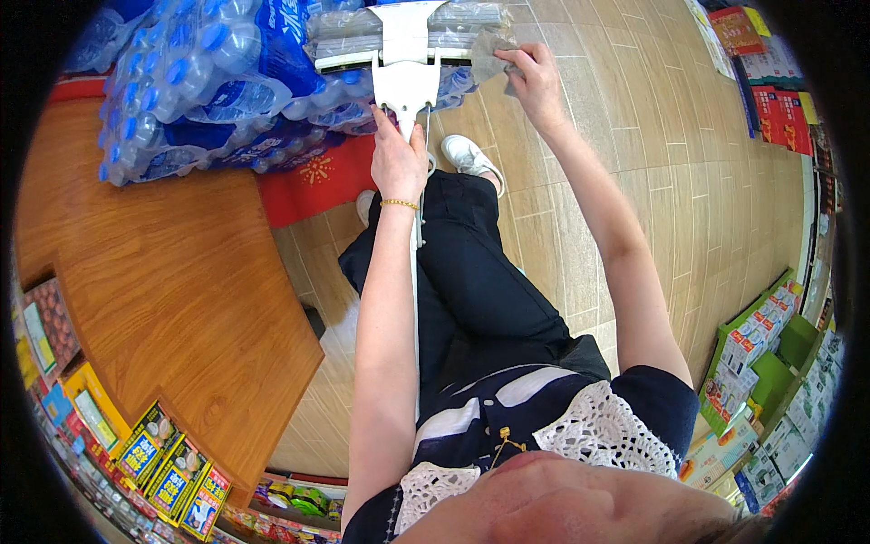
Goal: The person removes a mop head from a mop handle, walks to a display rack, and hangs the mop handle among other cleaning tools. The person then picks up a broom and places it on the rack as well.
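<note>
A white squeeze mop [406, 81] is held head-up in front of me, its long pole running back between my arms. Clear, crinkled plastic wrap covers the grey mop head [340, 30]. My left hand [399, 160], with a gold bracelet at the wrist, grips the pole just below the white bracket. At the right end of the mop head, my right hand [537, 85] pinches a thin greyish piece of film or cloth [491, 58]; which of the two cannot be told. That piece touches the end of the head.
Shrink-wrapped packs of water bottles [197, 88] are stacked at the upper left, beside a wooden counter [170, 272] and a red panel [319, 180]. Boxed goods [170, 469] line the lower left. Green shelving [771, 374] with cartons stands right. Wood-look tiles [652, 149] cover the floor.
</note>
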`<state>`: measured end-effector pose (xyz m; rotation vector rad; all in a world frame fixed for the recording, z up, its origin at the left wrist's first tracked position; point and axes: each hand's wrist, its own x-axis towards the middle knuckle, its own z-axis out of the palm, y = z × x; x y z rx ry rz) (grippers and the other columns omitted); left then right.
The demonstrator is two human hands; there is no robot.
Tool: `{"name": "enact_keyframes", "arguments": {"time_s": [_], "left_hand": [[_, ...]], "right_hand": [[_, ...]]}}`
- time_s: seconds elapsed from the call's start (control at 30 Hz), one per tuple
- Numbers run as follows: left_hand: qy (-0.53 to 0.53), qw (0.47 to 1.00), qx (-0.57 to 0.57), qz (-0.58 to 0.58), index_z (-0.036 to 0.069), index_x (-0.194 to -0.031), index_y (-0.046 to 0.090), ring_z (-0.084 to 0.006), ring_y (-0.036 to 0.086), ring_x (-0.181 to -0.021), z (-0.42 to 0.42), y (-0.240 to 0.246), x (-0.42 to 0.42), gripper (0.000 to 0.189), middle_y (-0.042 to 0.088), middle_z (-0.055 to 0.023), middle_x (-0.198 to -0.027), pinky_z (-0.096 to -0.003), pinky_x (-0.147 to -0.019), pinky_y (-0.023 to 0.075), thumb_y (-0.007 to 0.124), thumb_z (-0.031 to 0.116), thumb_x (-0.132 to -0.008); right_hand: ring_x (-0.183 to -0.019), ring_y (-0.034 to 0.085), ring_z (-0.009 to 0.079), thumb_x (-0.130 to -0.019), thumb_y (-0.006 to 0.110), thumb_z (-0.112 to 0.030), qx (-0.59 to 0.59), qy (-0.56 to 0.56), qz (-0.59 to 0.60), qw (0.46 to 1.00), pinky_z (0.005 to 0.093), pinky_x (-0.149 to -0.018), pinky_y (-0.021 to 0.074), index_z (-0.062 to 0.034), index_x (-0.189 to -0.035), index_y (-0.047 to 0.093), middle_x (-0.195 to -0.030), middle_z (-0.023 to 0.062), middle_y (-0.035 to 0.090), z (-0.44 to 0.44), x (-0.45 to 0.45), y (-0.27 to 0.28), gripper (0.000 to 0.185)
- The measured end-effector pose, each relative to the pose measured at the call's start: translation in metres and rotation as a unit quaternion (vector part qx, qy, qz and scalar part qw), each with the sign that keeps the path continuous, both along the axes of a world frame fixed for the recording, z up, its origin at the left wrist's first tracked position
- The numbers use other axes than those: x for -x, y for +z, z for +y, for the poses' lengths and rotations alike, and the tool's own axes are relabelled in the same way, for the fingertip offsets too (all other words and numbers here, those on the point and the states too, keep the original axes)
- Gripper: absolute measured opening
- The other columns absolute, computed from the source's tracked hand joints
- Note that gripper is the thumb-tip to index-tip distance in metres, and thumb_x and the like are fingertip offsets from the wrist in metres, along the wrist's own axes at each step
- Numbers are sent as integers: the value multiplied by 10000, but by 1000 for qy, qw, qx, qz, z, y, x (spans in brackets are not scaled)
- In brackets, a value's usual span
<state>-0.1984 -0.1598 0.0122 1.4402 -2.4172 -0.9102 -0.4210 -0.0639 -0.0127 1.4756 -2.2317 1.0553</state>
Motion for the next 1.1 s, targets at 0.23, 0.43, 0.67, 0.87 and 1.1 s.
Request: {"name": "enact_keyframes", "arguments": {"time_s": [0.23, 0.43, 0.67, 0.87, 1.1], "left_hand": [[1, 1000, 26, 4, -78, -1387, 222, -407, 579, -988, 2, -3, 3, 699, 526, -294, -1182, -466, -805, 482, 527, 303, -888], [0, 1000, 25, 11, -80, -1382, 226, -414, 579, -983, 0, -3, 2, 691, 528, -296, -1178, -471, -799, 480, 523, 302, -888], [-5, 1000, 17, 8, -70, -1386, 224, -411, 572, -1002, -1, -6, 1, 700, 520, -294, -1197, -473, -803, 481, 530, 310, -884], [-1, 1000, 12, 12, -64, -1391, 219, -409, 570, -1016, -1, -6, 1, 717, 516, -290, -1209, -469, -810, 486, 544, 315, -875], [-9, 999, 26, 28, -68, -1390, 213, -415, 579, -967, 0, -8, 3, 713, 540, -296, -1141, -474, -786, 484, 553, 289, -875]], "right_hand": [[-858, 567, 327, -725, 677, -103, -8, 87, -17, 996, 408, -767, 478, -54, -942, 640, -898, 136, 565, -67, -37, 13, 225], [-856, 567, 335, -744, 671, -141, -25, 55, -91, 994, 419, -774, 474, -31, -871, 648, -853, 145, 566, -86, -43, 16, 169], [-863, 573, 334, -768, 665, -182, -82, 110, 4, 991, 425, -761, 484, -19, -853, 644, -877, 146, 557, -74, -39, 24, 185], [-893, 569, 351, -838, 583, -203, -66, 82, -118, 987, 442, -794, 471, 7, -872, 628, -930, 194, 559, -77, -26, 31, 218], [-1284, 374, 344, -896, 486, -323, -72, 117, 117, 984, 547, -1045, 262, -51, -1202, 540, -1366, 145, 430, -113, -47, -2, 413]]}}
